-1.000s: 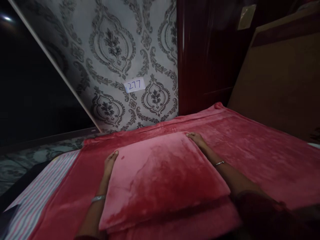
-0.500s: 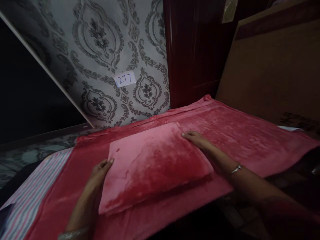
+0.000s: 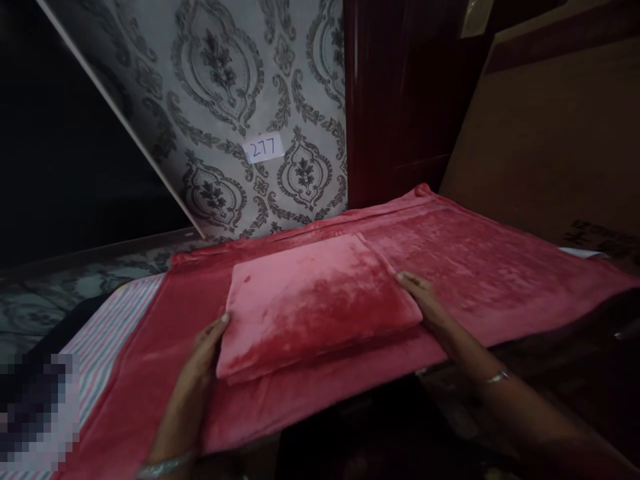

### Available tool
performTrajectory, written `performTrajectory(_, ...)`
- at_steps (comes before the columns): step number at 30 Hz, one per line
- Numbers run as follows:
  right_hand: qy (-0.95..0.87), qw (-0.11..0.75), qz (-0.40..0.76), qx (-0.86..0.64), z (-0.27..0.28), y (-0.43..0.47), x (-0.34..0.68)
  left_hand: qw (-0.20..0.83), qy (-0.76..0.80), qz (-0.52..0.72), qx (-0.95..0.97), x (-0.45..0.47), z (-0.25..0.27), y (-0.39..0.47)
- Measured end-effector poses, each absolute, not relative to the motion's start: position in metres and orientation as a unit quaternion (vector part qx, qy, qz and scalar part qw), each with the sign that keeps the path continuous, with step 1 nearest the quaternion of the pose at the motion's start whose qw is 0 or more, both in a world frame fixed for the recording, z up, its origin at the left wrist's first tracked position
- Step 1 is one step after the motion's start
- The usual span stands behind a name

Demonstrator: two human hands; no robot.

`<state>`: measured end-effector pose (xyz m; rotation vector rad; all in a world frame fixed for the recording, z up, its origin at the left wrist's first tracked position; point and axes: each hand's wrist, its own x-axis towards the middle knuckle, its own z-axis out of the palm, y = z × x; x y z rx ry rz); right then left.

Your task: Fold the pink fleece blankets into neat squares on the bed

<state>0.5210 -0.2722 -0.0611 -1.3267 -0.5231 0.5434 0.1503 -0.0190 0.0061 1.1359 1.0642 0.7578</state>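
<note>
A folded plush pink-and-red blanket lies as a flat rectangle on a larger spread-out pink plush cloth. My left hand is at its left edge, thumb against the side, the other fingers mostly hidden. On the opposite side my right hand grips the right edge, thumb on top and fingers curled out of sight. The layers show along the near edge, and a small dark red spot marks the far left corner.
A striped cloth shows at the left. Behind stand a patterned wall bearing a paper label reading 277, a dark red panel and a big cardboard box. A dark panel leans at far left.
My right hand has slid along the right edge toward the near corner. The folded blanket sits slightly higher in view, and the whole view has shifted a little.
</note>
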Motion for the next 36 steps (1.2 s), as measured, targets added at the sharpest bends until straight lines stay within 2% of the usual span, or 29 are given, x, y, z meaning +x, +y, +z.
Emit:
performTrajectory(3, -0.22, 0.744, 0.248, -0.581, -0.071, -0.305, 0.503, 0.643, 0.427, 0.352, 0.53, 0.129, -0.002, -0.045)
performTrajectory(6, -0.24, 0.713, 0.256, -0.607, -0.071, -0.325, 0.489, 0.614, 0.418, 0.333, 0.582, 0.114, -0.007, -0.065)
performTrajectory(12, -0.377, 0.619, 0.162, -0.67, -0.056, -0.326, 0.486, 0.462, 0.397, 0.341, 0.716, 0.106, -0.016, -0.063)
performTrajectory(15, -0.35, 0.63, 0.132, -0.681, -0.058, -0.325, 0.493, 0.411, 0.387, 0.371, 0.737, 0.104, -0.021, -0.058)
performTrajectory(22, -0.338, 0.639, 0.153, -0.674, -0.067, -0.331, 0.492, 0.385, 0.391, 0.366, 0.752, 0.102, -0.025, -0.067)
performTrajectory(27, -0.387, 0.618, 0.124, -0.673, -0.069, -0.334, 0.492, 0.351, 0.356, 0.367, 0.784, 0.099, -0.032, -0.066)
performTrajectory(32, -0.433, 0.579, 0.064, -0.688, -0.083, -0.333, 0.496, 0.312, 0.353, 0.356, 0.807, 0.094, -0.041, -0.057)
performTrajectory(36, -0.435, 0.531, -0.046, -0.726, -0.091, -0.33, 0.491, 0.25, 0.338, 0.371, 0.828, 0.094, -0.047, -0.054)
